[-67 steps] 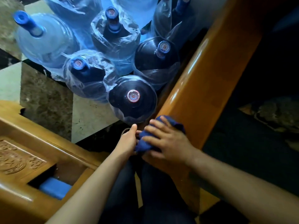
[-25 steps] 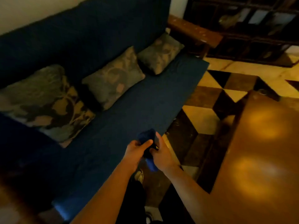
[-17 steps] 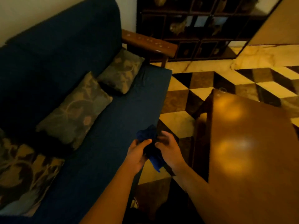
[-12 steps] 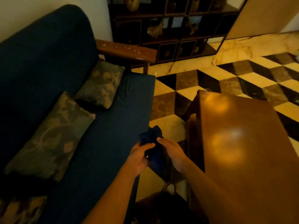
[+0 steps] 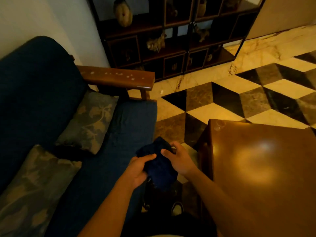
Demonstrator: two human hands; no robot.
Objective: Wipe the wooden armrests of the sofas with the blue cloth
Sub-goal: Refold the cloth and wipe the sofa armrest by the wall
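Both hands hold one bunched blue cloth in the air, in front of the person's body, above the gap between the sofa and the low wooden surface. The left hand grasps the cloth's left side, thumb stretched across the top of the fabric. The right hand grasps the right side, fingers curled round the cloth's upper edge. The lower part of the cloth hangs loosely below the two hands.

One dark blue sofa fills the left of the view. Two patterned cushions lean against its back: the far cushion and the near cushion, set just beside each other. One wooden armrest is in view, at the sofa's far end, well apart from the cloth; pale specks dot its top.

To the right stands one brown wooden surface, glossy, with two bright reflections on it. Two shoes show below the hands, the left shoe and the right shoe, on the chequered floor of dark and pale tiles. One dark cabinet with glass-fronted compartments stands against the far wall, holding several small ornaments too dim to count.
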